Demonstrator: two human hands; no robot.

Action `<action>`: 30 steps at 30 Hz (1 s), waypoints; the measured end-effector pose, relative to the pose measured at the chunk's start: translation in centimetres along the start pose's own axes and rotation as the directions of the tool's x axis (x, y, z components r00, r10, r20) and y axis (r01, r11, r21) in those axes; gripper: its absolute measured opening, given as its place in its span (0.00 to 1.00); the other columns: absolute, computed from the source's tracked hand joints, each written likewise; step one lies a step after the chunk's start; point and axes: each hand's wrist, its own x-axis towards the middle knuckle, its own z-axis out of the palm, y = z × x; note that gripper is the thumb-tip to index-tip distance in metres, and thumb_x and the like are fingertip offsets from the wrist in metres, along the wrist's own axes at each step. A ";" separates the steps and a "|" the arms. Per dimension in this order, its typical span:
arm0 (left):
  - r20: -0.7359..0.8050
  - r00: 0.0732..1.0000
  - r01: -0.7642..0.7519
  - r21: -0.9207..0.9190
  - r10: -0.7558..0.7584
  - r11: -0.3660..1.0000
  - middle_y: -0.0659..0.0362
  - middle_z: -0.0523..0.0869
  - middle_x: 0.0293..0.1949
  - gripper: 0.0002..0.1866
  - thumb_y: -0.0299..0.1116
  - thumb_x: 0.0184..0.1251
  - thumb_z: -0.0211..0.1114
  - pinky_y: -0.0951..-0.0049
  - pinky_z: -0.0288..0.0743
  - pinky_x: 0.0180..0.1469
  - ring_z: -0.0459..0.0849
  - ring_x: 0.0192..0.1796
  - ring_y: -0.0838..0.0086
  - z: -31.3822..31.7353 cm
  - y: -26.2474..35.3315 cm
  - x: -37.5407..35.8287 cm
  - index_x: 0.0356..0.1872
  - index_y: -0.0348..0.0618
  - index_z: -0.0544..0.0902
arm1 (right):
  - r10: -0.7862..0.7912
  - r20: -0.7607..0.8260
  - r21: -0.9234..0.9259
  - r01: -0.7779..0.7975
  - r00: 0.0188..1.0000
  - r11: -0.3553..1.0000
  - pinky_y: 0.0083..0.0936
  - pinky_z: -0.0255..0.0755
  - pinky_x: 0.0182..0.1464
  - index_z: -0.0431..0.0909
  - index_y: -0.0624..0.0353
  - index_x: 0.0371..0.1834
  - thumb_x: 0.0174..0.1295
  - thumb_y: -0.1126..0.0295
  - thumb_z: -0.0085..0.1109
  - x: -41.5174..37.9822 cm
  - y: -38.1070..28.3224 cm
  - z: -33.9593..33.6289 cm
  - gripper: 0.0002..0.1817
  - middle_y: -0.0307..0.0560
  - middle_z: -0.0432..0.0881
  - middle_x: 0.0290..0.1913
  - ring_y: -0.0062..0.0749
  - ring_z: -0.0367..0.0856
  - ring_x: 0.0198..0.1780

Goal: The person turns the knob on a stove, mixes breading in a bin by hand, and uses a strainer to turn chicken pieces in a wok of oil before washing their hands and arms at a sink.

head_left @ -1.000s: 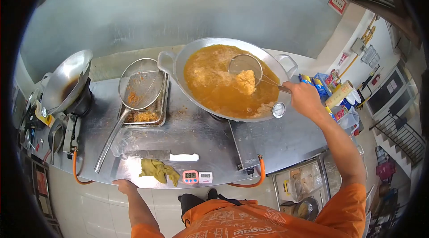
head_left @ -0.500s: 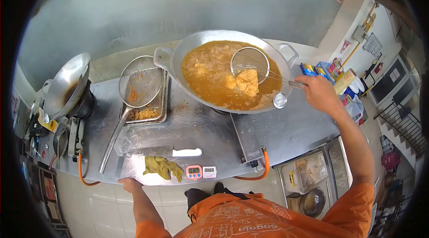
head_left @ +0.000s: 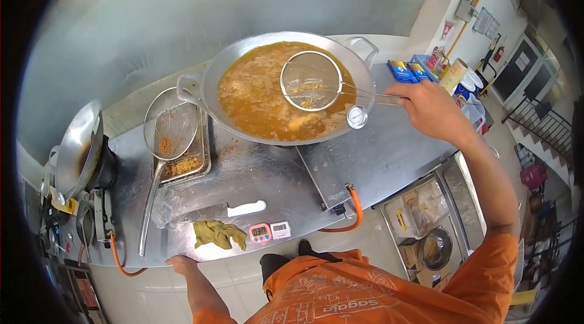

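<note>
My right hand [head_left: 429, 108] is closed around the handle of a round wire strainer [head_left: 311, 81], whose mesh is over the oil in a large wok [head_left: 210, 96]. Golden crumbs show in or through the mesh. A pale golden fried piece [head_left: 304, 122] lies in the bubbling oil just below the strainer. On the wok's front right rim sits a dial thermometer [head_left: 357, 117]. My left hand [head_left: 181, 264] rests at the table's front edge, below a green cloth [head_left: 216, 234]; its fingers are partly hidden at the edge.
A larger strainer [head_left: 172, 123] lies on a rack tray [head_left: 204, 169] left of the wok. A knife [head_left: 246, 208] and two timers [head_left: 260, 233] are near the front edge. Another wok [head_left: 76, 154] stands far left. An orange hose [head_left: 358, 208] hangs over the front edge.
The strainer has shifted within the wok, and the large golden piece beside it is now mostly out of sight in the oil. The whole view has turned and moved slightly.
</note>
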 end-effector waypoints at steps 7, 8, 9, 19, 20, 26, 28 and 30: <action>0.062 0.994 -0.086 -0.091 0.092 0.992 0.33 0.74 0.54 0.48 0.65 0.66 0.31 0.52 0.65 0.61 0.72 0.57 0.41 0.2 -0.5 0.1 0.49 0.16 0.72 | -0.004 -0.022 0.043 0.005 1.000 0.999 0.41 0.73 0.46 0.80 0.55 0.46 0.58 0.76 0.51 1.6 2.4 0.2 0.14 0.58 0.82 0.36 0.51 0.80 0.42; 0.067 0.994 -0.085 -0.066 0.090 0.994 0.33 0.74 0.55 0.48 0.65 0.66 0.31 0.52 0.64 0.62 0.72 0.57 0.41 0.1 -0.4 -0.7 0.49 0.15 0.72 | -0.007 -0.020 0.015 0.008 1.000 1.000 0.41 0.73 0.46 0.80 0.55 0.46 0.58 0.76 0.50 1.9 3.0 0.2 0.14 0.58 0.82 0.36 0.51 0.80 0.43; 0.063 0.994 -0.088 -0.039 0.090 0.995 0.33 0.73 0.55 0.49 0.65 0.66 0.31 0.52 0.63 0.62 0.71 0.58 0.41 -0.3 -0.2 -0.9 0.49 0.15 0.72 | 0.034 -0.039 -0.047 -0.036 0.999 0.998 0.41 0.74 0.45 0.81 0.55 0.45 0.57 0.76 0.51 2.3 3.5 0.3 0.14 0.58 0.82 0.35 0.51 0.80 0.42; 0.019 0.999 -0.049 0.005 0.049 0.999 0.31 0.73 0.54 0.48 0.65 0.67 0.31 0.52 0.63 0.63 0.72 0.58 0.41 0.3 -0.5 1.4 0.49 0.16 0.73 | 0.052 -0.029 -0.557 -0.060 0.998 0.829 0.38 0.78 0.37 0.83 0.60 0.36 0.51 0.75 0.55 11.3 5.6 5.0 0.10 0.55 0.83 0.36 0.46 0.84 0.38; 0.019 0.999 -0.040 -0.001 0.040 0.999 0.31 0.73 0.54 0.47 0.65 0.67 0.31 0.52 0.63 0.63 0.72 0.57 0.41 0.2 -0.4 1.2 0.49 0.16 0.73 | 0.035 -0.015 -0.555 -0.037 0.999 0.831 0.38 0.78 0.38 0.83 0.60 0.35 0.51 0.75 0.55 12.1 5.2 6.0 0.10 0.55 0.83 0.36 0.46 0.84 0.38; -0.044 0.999 -0.018 0.044 0.020 0.999 0.31 0.74 0.53 0.48 0.65 0.66 0.31 0.51 0.64 0.62 0.73 0.57 0.41 1.0 -1.1 3.7 0.49 0.17 0.73 | 0.102 0.330 -0.255 -0.016 0.939 0.967 0.38 0.77 0.39 0.83 0.59 0.34 0.46 0.70 0.56 18.4 2.4 12.2 0.12 0.58 0.83 0.37 0.48 0.83 0.38; -0.041 0.999 -0.009 0.022 0.010 1.000 0.31 0.74 0.53 0.48 0.65 0.66 0.31 0.51 0.64 0.62 0.73 0.57 0.41 1.2 -1.2 4.2 0.49 0.18 0.73 | 0.095 0.420 -0.197 -0.011 0.903 0.980 0.37 0.76 0.36 0.83 0.60 0.35 0.44 0.72 0.54 20.8 2.0 13.9 0.14 0.59 0.83 0.36 0.47 0.83 0.36; -0.040 0.999 -0.004 0.015 0.005 1.000 0.31 0.74 0.53 0.47 0.66 0.66 0.31 0.51 0.65 0.61 0.73 0.56 0.41 1.1 -1.0 3.9 0.49 0.19 0.73 | 0.060 0.449 -0.082 -0.025 0.892 0.996 0.35 0.74 0.33 0.83 0.60 0.37 0.42 0.74 0.52 22.6 1.6 14.9 0.17 0.58 0.83 0.34 0.45 0.82 0.32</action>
